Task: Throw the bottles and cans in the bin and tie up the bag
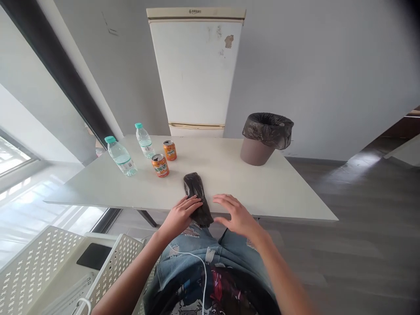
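Observation:
A folded black plastic bag (194, 186) lies at the front edge of the white table (223, 162), its near end hanging over the edge. My left hand (183, 212) rests flat on it, fingers stretched across its middle. Just to the right of the bag, my right hand (234, 214) hovers with thumb and fingers apart, holding nothing. Toward the left of the table stand two orange drink cans, a nearer can (160, 166) and a farther can (169, 150). Beside them are two clear bottles with teal caps, a nearer bottle (120, 156) and a farther bottle (145, 141).
A brown trash bin (257, 152) lined with a black bag stands at the table's right rear. Behind the table is a white refrigerator (197, 70). A white perforated basket (114, 262) holding a dark flat object (94, 256) is at lower left. A white cable (197, 256) crosses my lap.

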Tool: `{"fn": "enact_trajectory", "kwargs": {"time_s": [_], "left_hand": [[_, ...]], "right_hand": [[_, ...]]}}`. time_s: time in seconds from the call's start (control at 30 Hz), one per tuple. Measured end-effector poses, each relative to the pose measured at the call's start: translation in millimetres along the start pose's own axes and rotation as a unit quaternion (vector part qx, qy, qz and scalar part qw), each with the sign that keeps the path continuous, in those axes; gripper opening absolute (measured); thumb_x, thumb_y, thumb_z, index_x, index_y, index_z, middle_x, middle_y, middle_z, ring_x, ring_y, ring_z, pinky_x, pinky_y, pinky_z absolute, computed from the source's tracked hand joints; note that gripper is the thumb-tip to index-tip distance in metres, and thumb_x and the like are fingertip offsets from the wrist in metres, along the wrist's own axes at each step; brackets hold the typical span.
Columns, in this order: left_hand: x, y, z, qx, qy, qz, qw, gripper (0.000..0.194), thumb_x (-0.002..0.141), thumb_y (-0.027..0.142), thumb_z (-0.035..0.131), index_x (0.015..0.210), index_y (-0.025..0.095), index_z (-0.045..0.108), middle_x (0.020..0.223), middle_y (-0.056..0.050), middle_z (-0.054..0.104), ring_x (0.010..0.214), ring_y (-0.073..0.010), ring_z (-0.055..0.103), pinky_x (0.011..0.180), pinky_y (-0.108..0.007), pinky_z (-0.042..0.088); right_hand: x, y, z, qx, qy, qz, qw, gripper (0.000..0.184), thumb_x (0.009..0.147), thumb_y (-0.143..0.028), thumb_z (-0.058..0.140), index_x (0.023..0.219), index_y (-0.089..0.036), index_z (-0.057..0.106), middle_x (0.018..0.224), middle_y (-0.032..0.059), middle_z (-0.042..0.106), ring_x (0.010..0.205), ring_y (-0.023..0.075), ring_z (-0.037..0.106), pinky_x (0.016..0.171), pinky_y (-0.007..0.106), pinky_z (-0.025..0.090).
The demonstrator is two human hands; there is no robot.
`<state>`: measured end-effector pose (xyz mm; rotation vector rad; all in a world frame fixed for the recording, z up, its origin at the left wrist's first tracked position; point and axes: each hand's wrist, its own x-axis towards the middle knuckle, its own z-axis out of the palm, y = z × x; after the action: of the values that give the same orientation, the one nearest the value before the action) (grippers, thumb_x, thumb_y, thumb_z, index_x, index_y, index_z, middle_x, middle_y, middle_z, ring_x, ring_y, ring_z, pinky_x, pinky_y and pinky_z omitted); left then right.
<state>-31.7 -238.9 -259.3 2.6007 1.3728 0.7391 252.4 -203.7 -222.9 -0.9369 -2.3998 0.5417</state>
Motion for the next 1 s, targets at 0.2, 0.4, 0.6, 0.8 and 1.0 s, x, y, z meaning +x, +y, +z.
{"fn": "enact_trajectory", "kwargs": {"time_s": [0.2,0.4,0.6,0.8,1.0], "left_hand": [[11.8,5.1,-2.9,-0.136,0.1,-0.141,0.976,0.041,0.089,0.006,0.052,0.121,0.021,0.073,0.108,-0.006,0.081,0.098,-0.0202,0.078,0.088,-0.032,0.062],[58.0,-12.2,-16.9,-0.159,0.184,-0.283,0.928,0.021,0.095,0.034,0.069,0.11,0.021,0.063,0.091,-0.003,0.076,0.08,-0.0192,0.073,0.073,-0.029,0.054],[68.8,-39.0,-11.7,-0.02,0.22,-0.261,0.94,0.025,0.092,0.022,0.071,0.114,0.024,0.059,0.113,-0.007,0.071,0.105,-0.026,0.065,0.094,-0.039,0.052],[63.3,-58.6,-9.9,-0.012,0.268,-0.287,0.92,0.012,0.104,0.02,0.046,0.108,0.021,0.057,0.111,-0.011,0.067,0.105,-0.0255,0.064,0.097,-0.039,0.051],[66.2,-67.5,-11.0,0.049,0.154,-0.388,0.908,0.022,0.096,0.012,0.045,0.105,0.018,0.063,0.108,-0.014,0.068,0.106,-0.0303,0.065,0.094,-0.04,0.05]], "right_hand": [[38.0,6.6,26.0,0.045,0.01,-0.094,0.995,0.052,0.097,-0.034,0.076,0.146,-0.03,0.058,0.15,0.01,0.065,0.144,0.0328,0.057,0.121,0.056,0.043],[99.9,-2.4,56.8,0.179,0.116,0.112,0.971,0.022,0.099,-0.028,0.063,0.12,-0.026,0.059,0.087,0.0015,0.077,0.078,0.0235,0.073,0.074,0.036,0.057],[122.4,4.5,56.6,0.036,0.204,0.103,0.973,0.044,0.088,-0.02,0.067,0.13,-0.02,0.056,0.118,0.0148,0.069,0.11,0.0306,0.068,0.094,0.045,0.058],[138.3,-7.9,59.5,-0.119,0.045,-0.086,0.988,0.036,0.105,-0.026,0.05,0.138,-0.022,0.064,0.164,0.013,0.048,0.152,0.0313,0.043,0.127,0.054,0.034],[165.8,-3.2,87.9,-0.172,-0.044,-0.018,0.984,0.047,0.108,-0.047,0.05,0.15,-0.026,0.057,0.166,0.0124,0.048,0.154,0.0369,0.038,0.124,0.066,0.031]]}}
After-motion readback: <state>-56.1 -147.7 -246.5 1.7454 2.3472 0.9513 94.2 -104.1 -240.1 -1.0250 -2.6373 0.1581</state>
